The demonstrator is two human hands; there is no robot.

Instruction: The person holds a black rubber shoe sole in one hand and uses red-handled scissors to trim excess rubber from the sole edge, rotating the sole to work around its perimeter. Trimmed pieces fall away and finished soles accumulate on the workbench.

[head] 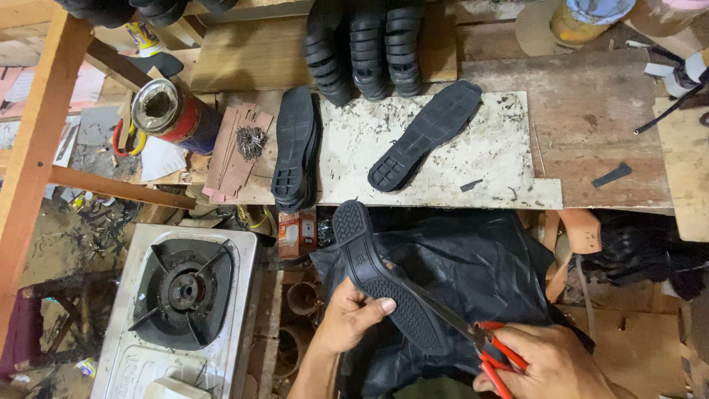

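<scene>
My left hand [347, 319] grips a black rubber shoe sole [384, 284] at its middle, heel end pointing up toward the bench. In my right hand [546, 366] are red-handled scissors [473, 332], whose dark blades lie against the sole's right edge near the toe. A black plastic sheet [480, 273] covers my lap under both hands. On the bench lie one more black sole [427, 134] on a stained white board [487, 159] and a small stack of soles [295, 148] to its left.
Upright stacks of black soles [365, 52] stand at the back of the wooden bench. A red tin can [173, 114] and a pile of small nails [251, 140] sit at left. A single-burner gas stove [181, 292] stands at the lower left, beside a small orange box [298, 233].
</scene>
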